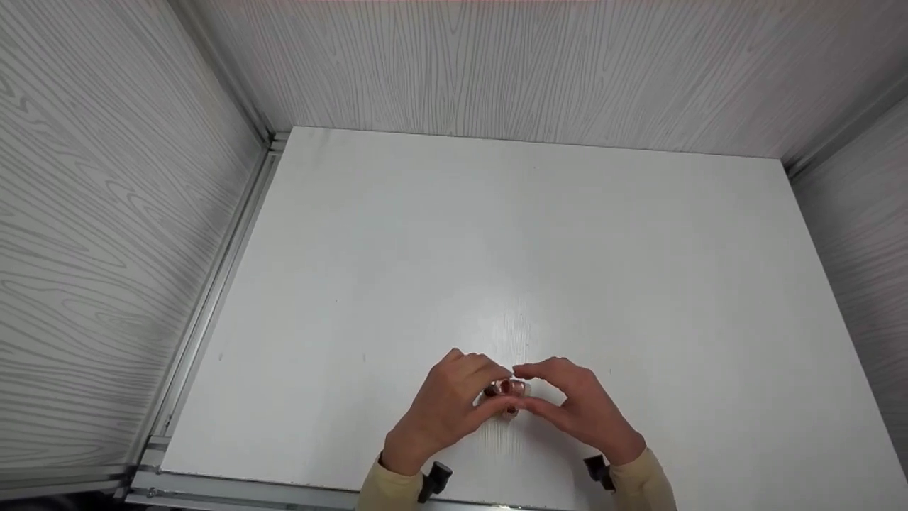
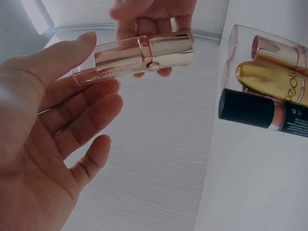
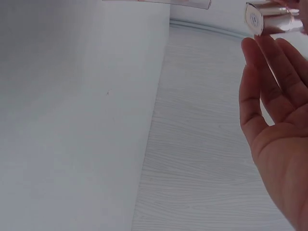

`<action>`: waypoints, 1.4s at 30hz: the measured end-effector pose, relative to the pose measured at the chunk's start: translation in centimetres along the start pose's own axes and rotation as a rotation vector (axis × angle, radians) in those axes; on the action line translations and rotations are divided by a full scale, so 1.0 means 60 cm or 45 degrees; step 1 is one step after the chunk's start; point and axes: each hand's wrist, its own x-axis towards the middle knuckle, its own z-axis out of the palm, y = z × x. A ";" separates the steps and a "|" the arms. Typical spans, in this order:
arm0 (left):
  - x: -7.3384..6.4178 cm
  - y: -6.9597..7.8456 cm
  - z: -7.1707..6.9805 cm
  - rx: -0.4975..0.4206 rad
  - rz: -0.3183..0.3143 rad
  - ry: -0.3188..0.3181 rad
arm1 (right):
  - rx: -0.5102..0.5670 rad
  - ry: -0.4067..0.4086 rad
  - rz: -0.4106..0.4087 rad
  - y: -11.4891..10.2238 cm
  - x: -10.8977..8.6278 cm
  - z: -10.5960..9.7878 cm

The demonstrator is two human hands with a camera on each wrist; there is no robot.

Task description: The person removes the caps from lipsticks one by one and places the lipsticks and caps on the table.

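A rose-gold lipstick tube with a clear pink cap stands off the table, as the left wrist view shows. My left hand has its thumb and index finger about the clear cap end. The right hand comes from the other side, its fingers behind the tube and partly hidden by it. A round label shows on the lipstick's base in the right wrist view. Beside it in the left wrist view are another rose-gold lipstick, a shiny gold tube and a black-capped tube, cut off by the frame.
The white table reaches away from the hands to wood-grain panels at the back and sides. A metal rail runs along its left edge. Black wrist mounts sit at both cuffs.
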 end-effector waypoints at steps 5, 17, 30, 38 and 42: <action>0.004 -0.001 0.011 0.030 0.013 0.010 | -0.045 0.010 0.017 0.002 0.004 0.001; 0.006 -0.004 0.016 0.072 0.019 0.002 | -0.077 0.008 0.036 0.010 0.001 0.005; 0.011 -0.029 -0.034 0.053 -0.069 0.116 | -0.293 0.071 0.152 0.033 -0.008 -0.013; 0.018 -0.075 -0.053 0.217 -0.130 0.074 | -0.303 0.200 0.102 0.055 -0.011 -0.028; 0.019 -0.106 -0.048 0.402 -0.233 -0.051 | -0.281 0.219 0.131 0.059 -0.013 -0.034</action>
